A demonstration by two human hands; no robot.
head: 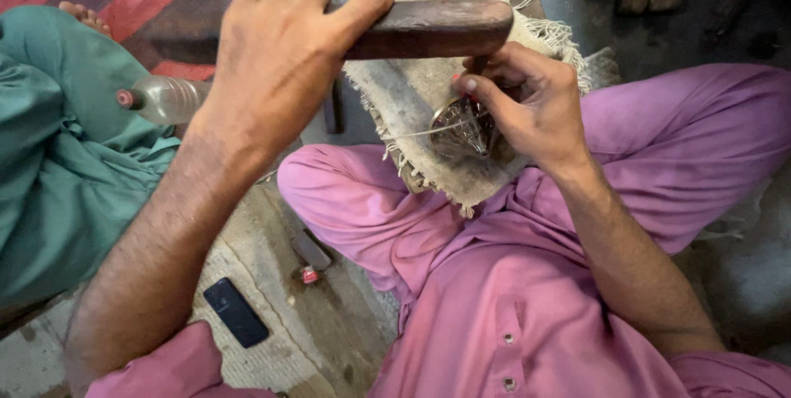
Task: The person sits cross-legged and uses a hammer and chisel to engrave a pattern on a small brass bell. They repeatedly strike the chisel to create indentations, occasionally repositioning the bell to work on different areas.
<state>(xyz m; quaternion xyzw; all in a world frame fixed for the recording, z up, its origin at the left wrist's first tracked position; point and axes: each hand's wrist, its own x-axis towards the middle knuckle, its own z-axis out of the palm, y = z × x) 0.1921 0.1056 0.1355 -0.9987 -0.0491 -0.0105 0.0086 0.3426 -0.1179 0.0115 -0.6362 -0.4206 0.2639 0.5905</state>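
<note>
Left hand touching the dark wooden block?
Touching. The head view shows the left hand wrapped over the dark wooden block, fingers curled across its top with no gap.

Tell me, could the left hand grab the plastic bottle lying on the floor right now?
Probably not right away. The left hand is wrapped around a dark wooden block, so its fingers are busy. The plastic bottle lies close beside that wrist with nothing between them, so letting go first would likely leave the way free.
</note>
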